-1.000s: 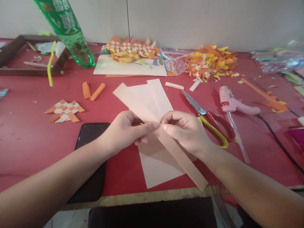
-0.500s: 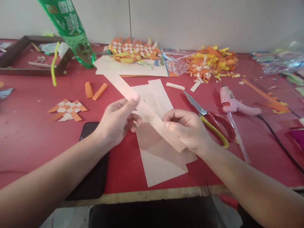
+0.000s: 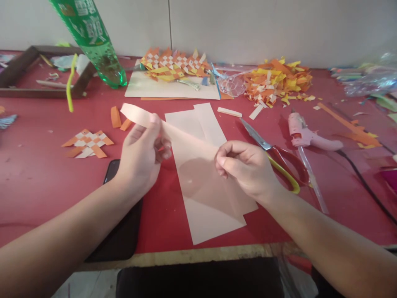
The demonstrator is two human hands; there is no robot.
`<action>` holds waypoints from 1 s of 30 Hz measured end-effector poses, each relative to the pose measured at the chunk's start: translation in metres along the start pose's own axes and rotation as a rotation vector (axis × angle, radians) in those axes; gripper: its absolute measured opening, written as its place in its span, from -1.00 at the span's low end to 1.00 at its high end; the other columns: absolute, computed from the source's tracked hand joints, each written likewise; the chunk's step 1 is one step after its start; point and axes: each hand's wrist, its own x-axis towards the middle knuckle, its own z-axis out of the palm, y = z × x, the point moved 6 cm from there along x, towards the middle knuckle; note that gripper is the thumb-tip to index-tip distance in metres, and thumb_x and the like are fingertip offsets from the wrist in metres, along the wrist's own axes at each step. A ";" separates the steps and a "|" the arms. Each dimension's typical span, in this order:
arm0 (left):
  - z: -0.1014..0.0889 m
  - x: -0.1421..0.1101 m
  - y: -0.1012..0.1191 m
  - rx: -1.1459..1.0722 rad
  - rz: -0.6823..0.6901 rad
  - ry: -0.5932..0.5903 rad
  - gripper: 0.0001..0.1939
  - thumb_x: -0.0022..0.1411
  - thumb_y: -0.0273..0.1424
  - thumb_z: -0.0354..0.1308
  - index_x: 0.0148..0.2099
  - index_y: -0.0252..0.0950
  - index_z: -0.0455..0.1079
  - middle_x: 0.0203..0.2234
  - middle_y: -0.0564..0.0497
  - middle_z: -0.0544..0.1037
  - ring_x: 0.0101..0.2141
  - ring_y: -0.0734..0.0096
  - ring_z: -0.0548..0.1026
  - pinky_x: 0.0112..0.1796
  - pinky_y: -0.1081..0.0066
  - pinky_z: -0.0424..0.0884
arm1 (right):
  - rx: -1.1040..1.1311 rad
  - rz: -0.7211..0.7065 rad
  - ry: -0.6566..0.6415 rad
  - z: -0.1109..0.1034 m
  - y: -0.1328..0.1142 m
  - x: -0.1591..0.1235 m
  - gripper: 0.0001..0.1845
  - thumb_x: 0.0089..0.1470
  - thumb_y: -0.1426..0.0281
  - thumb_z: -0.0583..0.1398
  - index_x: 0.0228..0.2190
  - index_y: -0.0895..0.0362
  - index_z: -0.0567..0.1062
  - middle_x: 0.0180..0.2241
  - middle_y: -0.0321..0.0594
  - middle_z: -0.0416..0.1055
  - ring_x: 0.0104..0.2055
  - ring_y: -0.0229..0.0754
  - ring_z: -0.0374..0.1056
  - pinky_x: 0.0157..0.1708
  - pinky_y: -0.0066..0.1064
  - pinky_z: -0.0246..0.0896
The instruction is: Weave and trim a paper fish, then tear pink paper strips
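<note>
My left hand (image 3: 141, 155) pinches a long pale pink paper strip (image 3: 186, 138) near its left end, thumb on top. My right hand (image 3: 245, 167) pinches the same strip at its right end, fingers curled. The strip hangs in the air between both hands, slanting from upper left to lower right. Beneath it lie two wider pale pink paper sheets (image 3: 204, 207) flat on the red table (image 3: 46, 186). Red and yellow scissors (image 3: 279, 161) rest just right of my right hand.
A black phone (image 3: 120, 231) lies under my left forearm. A pink glue gun (image 3: 305, 132) sits at right. Woven orange and white paper pieces (image 3: 87, 142), a green bottle (image 3: 93, 41), a scrap pile (image 3: 276, 80) and a wooden frame (image 3: 18, 70) ring the back.
The strip was lifted off the sheets and slid leftward through my hands. My left hand rose and moved left along it; my right hand now holds its far end.
</note>
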 end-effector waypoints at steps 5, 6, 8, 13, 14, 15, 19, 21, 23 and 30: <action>0.001 -0.007 0.000 -0.008 0.004 -0.017 -0.67 0.07 -0.33 0.39 -0.53 -0.24 0.28 -0.71 0.21 0.27 -0.71 0.67 0.23 -0.70 0.62 0.15 | 0.106 -0.026 0.054 -0.007 -0.002 0.001 -0.81 0.04 0.53 0.12 -0.56 0.10 0.43 -0.59 -0.34 0.36 -0.55 -0.35 0.24 -0.55 -0.47 0.13; 0.009 -0.012 -0.006 0.064 -0.080 -0.142 -0.68 0.10 -0.29 0.36 -0.53 -0.25 0.30 -0.74 0.19 0.27 -0.73 0.66 0.22 -0.73 0.61 0.12 | 0.122 -0.019 0.054 -0.007 -0.002 0.001 -0.79 0.10 0.48 0.11 -0.55 0.10 0.45 -0.58 -0.32 0.36 -0.55 -0.34 0.25 -0.55 -0.46 0.13; 0.028 -0.029 -0.019 0.263 -0.262 -0.525 -0.72 0.17 -0.24 0.30 -0.47 -0.28 0.39 -0.73 0.16 0.34 -0.74 0.64 0.24 -0.73 0.61 0.14 | 0.138 0.006 0.008 -0.003 -0.002 0.001 -0.72 0.19 0.32 0.11 -0.52 0.11 0.49 -0.56 -0.28 0.37 -0.53 -0.31 0.27 -0.54 -0.44 0.15; 0.037 -0.063 -0.040 0.563 -0.605 -1.027 -0.76 0.15 -0.23 0.32 -0.30 -0.31 0.44 -0.63 0.15 0.38 -0.68 0.63 0.34 -0.68 0.63 0.27 | 0.068 0.076 -0.033 0.005 -0.001 -0.003 -0.67 0.13 0.21 0.23 -0.59 0.09 0.42 -0.60 -0.36 0.27 -0.55 -0.34 0.19 -0.54 -0.44 0.11; 0.036 -0.062 -0.040 0.560 -0.608 -1.011 -0.74 0.13 -0.22 0.33 -0.28 -0.30 0.44 -0.60 0.15 0.40 -0.66 0.62 0.35 -0.67 0.62 0.30 | 0.051 0.097 -0.020 0.004 0.000 -0.003 -0.68 0.11 0.26 0.23 -0.61 0.10 0.39 -0.62 -0.38 0.23 -0.57 -0.35 0.16 -0.55 -0.45 0.08; 0.035 -0.058 -0.040 0.541 -0.587 -0.970 -0.72 0.12 -0.20 0.34 -0.25 -0.29 0.43 -0.56 0.14 0.42 -0.65 0.61 0.36 -0.66 0.61 0.32 | 0.044 0.115 -0.027 0.004 0.001 -0.004 -0.69 0.10 0.30 0.22 -0.63 0.10 0.37 -0.63 -0.39 0.20 -0.58 -0.36 0.13 -0.56 -0.45 0.05; 0.030 -0.033 -0.031 0.375 -0.331 -0.675 -0.73 0.11 -0.24 0.36 -0.23 -0.26 0.42 -0.41 0.12 0.47 -0.53 0.61 0.40 -0.59 0.61 0.37 | -0.008 0.141 -0.292 0.015 0.000 -0.008 -0.73 0.01 0.36 0.15 -0.66 0.11 0.29 -0.67 -0.40 0.10 -0.63 -0.38 0.01 -0.63 -0.46 -0.08; 0.024 -0.023 -0.026 0.276 -0.230 -0.544 -0.82 0.14 -0.30 0.35 -0.30 -0.26 0.43 -0.46 0.14 0.45 -0.51 0.63 0.39 -0.54 0.65 0.35 | -0.086 0.134 -0.414 0.019 0.000 -0.011 -0.69 0.01 0.34 0.16 -0.67 0.11 0.21 -0.68 -0.43 0.02 -0.64 -0.40 -0.07 -0.65 -0.47 -0.19; 0.020 -0.018 -0.023 0.213 -0.178 -0.487 -0.85 0.16 -0.36 0.34 -0.38 -0.28 0.45 -0.51 0.15 0.43 -0.51 0.65 0.37 -0.52 0.66 0.33 | -0.118 0.138 -0.456 0.020 0.000 -0.012 -0.66 0.05 0.32 0.19 -0.64 0.12 0.21 -0.64 -0.42 0.05 -0.60 -0.40 -0.03 -0.62 -0.49 -0.16; 0.015 -0.022 -0.025 0.200 -0.218 -0.448 -0.79 0.12 -0.39 0.38 -0.14 -0.18 0.58 -0.46 0.11 0.57 -0.42 0.58 0.49 -0.39 0.60 0.40 | 0.220 0.268 -0.444 0.022 0.004 -0.013 -0.56 0.15 -0.01 0.16 -0.31 0.14 0.43 -0.44 -0.29 0.32 -0.48 -0.34 0.20 -0.53 -0.50 0.02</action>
